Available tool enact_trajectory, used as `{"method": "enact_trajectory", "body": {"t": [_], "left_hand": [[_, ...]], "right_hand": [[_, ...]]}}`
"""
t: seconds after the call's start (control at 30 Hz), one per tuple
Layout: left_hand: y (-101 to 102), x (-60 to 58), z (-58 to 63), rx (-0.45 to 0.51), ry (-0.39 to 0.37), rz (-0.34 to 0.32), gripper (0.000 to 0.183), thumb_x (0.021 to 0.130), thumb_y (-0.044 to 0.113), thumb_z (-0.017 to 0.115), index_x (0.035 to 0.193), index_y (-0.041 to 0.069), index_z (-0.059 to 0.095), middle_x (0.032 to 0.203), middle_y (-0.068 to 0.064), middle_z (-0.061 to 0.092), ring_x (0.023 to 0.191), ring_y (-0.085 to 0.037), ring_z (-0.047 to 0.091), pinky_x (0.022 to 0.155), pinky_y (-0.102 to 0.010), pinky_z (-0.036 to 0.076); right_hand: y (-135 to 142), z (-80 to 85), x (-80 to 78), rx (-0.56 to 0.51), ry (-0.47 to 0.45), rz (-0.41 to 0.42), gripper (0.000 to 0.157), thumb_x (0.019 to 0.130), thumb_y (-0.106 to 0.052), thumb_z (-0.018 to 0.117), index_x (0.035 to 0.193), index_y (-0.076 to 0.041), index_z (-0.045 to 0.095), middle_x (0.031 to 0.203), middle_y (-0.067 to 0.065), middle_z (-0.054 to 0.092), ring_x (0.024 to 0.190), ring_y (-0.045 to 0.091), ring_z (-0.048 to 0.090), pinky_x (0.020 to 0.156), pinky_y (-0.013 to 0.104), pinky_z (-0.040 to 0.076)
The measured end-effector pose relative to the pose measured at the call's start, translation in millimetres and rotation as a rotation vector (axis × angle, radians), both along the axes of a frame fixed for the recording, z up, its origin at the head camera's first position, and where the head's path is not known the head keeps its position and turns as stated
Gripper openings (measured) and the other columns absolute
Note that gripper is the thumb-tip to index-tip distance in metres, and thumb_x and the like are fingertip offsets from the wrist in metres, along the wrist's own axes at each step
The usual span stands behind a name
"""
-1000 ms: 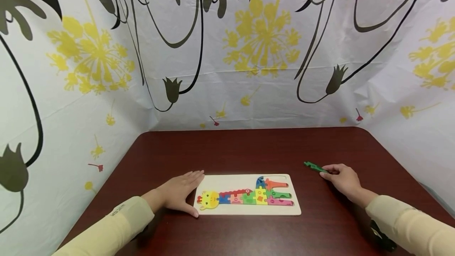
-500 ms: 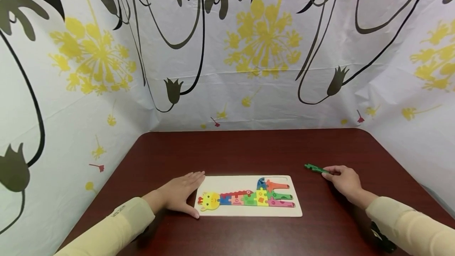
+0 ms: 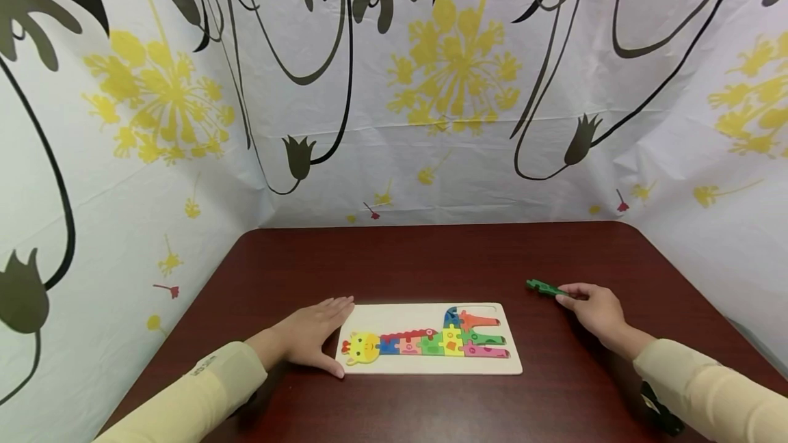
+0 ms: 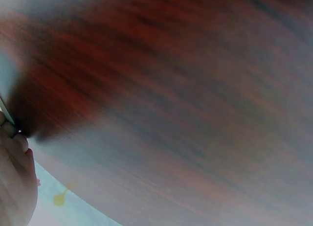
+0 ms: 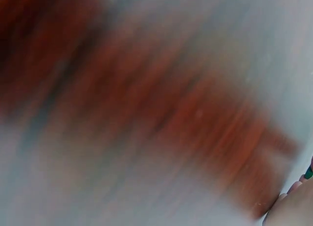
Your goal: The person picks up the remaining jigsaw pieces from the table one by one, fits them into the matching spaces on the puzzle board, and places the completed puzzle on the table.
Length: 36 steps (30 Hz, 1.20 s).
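Note:
A pale puzzle board lies flat on the table, bearing a giraffe puzzle of several coloured pieces, its yellow head at the left and its legs at the right. My left hand rests along the board's left edge, fingers straight and thumb spread near the lower corner. To the right of the board, my right hand pinches one end of a slim dark green puzzle piece between thumb and fingers. The piece points left. In the right wrist view only a bit of that green piece shows at the edge.
The dark red-brown table has rounded far corners. A white cloth printed with yellow and grey-green flowers hangs behind it and along both sides. A dark strap-like object shows under the right sleeve.

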<state>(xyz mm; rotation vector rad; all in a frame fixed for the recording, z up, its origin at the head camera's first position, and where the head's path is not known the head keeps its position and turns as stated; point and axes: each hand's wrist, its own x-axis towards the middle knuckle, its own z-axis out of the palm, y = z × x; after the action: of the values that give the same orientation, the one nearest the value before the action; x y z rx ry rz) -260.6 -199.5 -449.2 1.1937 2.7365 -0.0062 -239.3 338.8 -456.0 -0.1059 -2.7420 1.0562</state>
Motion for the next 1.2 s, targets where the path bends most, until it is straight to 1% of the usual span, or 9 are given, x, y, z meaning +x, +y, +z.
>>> {"method": "enact_trajectory", "body": {"t": [0.2, 0.4, 0.63, 0.77, 0.97, 1.2], "left_hand": [[-0.7, 0.0, -0.5, 0.012, 0.006, -0.002, 0.120, 0.071, 0.088, 0.047, 0.156, 0.008, 0.019, 0.161, -0.007, 0.016, 0.146, -0.021, 0.016, 0.115, -0.042, 0.020], [-0.7, 0.2, -0.3, 0.003, 0.003, 0.005, 0.121, 0.071, 0.089, 0.045, 0.156, 0.008, 0.018, 0.161, -0.007, 0.015, 0.146, -0.021, 0.015, 0.115, -0.041, 0.020], [-0.5, 0.3, 0.8, -0.001, 0.000, 0.001, 0.120, 0.071, 0.089, 0.046, 0.156, 0.008, 0.017, 0.161, -0.007, 0.015, 0.146, -0.021, 0.014, 0.116, -0.041, 0.019], [0.2, 0.5, 1.9, -0.006, -0.007, 0.006, 0.120, 0.071, 0.088, 0.046, 0.156, 0.008, 0.017, 0.161, -0.006, 0.015, 0.147, -0.021, 0.014, 0.116, -0.040, 0.018], [0.5, 0.1, 1.5, -0.011, -0.004, 0.008, 0.119, 0.072, 0.088, 0.046, 0.156, 0.008, 0.017, 0.161, -0.006, 0.015, 0.147, -0.020, 0.013, 0.116, -0.040, 0.018], [0.5, 0.0, 0.8, -0.009, 0.001, 0.000, 0.120, 0.071, 0.089, 0.045, 0.156, 0.008, 0.017, 0.161, -0.006, 0.015, 0.147, -0.020, 0.013, 0.116, -0.039, 0.018]], "right_hand": [[-3.8, 1.7, -2.7, -0.003, 0.034, 0.007, 0.031, 0.093, -0.023, 0.068, 0.110, 0.003, 0.069, 0.098, 0.013, 0.069, 0.081, 0.022, 0.056, 0.064, 0.030, 0.042], [-10.2, 6.8, -7.3, 0.033, 0.071, 0.038, 0.029, 0.093, -0.023, 0.068, 0.109, 0.001, 0.070, 0.096, 0.012, 0.068, 0.076, 0.020, 0.054, 0.061, 0.031, 0.042], [-22.3, 13.3, -9.9, 0.034, 0.106, 0.075, 0.027, 0.091, -0.022, 0.070, 0.107, 0.000, 0.071, 0.091, 0.010, 0.068, 0.072, 0.018, 0.054, 0.059, 0.031, 0.042], [-29.6, 14.4, -10.5, 0.031, 0.097, 0.098, 0.025, 0.091, -0.020, 0.070, 0.109, -0.001, 0.071, 0.091, 0.009, 0.067, 0.070, 0.019, 0.053, 0.058, 0.031, 0.042], [-40.7, 17.0, -9.2, 0.001, 0.074, 0.142, 0.026, 0.092, -0.019, 0.069, 0.111, -0.002, 0.070, 0.099, 0.012, 0.064, 0.076, 0.021, 0.053, 0.059, 0.032, 0.044], [-54.3, 18.4, -8.8, -0.020, 0.067, 0.177, 0.022, 0.091, -0.016, 0.070, 0.109, -0.003, 0.071, 0.097, 0.009, 0.062, 0.074, 0.021, 0.050, 0.058, 0.032, 0.043]]}}
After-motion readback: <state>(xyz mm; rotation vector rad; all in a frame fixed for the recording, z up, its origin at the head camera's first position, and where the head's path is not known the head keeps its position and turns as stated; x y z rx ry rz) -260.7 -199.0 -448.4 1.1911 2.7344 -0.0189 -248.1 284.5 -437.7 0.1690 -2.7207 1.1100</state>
